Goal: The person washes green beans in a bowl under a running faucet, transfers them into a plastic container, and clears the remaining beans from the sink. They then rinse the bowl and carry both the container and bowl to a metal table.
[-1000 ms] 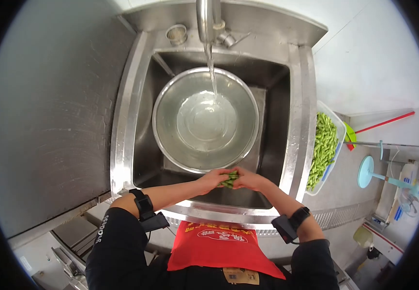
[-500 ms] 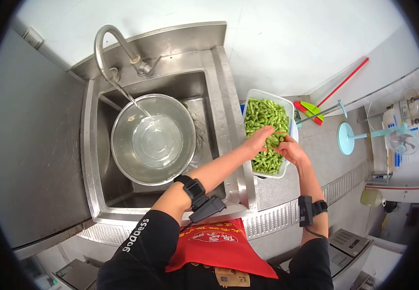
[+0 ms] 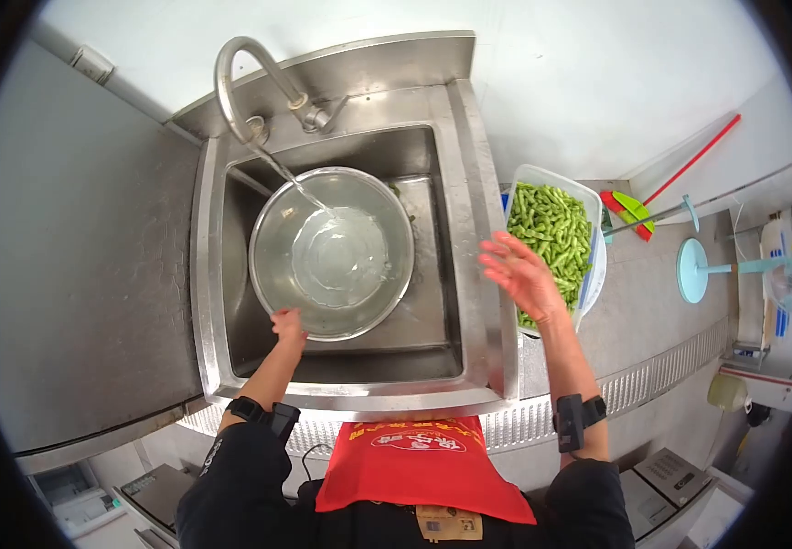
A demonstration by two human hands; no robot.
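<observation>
My left hand (image 3: 288, 325) is at the near left rim of a round stainless steel basin (image 3: 401, 274), its fingers curled over the edge. The basin sits inside the metal sink (image 3: 433, 352) with clear water in it. A stream of water (image 3: 297, 183) falls into it from the curved faucet (image 3: 231, 87). My right hand (image 3: 526, 277) is open with fingers apart, raised between the sink's right edge and a clear plastic tub (image 3: 588, 194). That tub is full of green edamame pods (image 3: 551, 224), partly hidden behind my right hand and forearm.
A red broom (image 3: 693, 160) with a green dustpan (image 3: 632, 207) leans at the right wall. A light blue fan (image 3: 693, 271) stands on the floor farther right. A floor drain grate (image 3: 634, 371) runs past the sink. A grey metal panel (image 3: 103, 265) borders the sink's left.
My left hand has left the edamame and moved left to the basin's rim. My right hand has come off the pods toward the sink and opened. The view has shifted left.
</observation>
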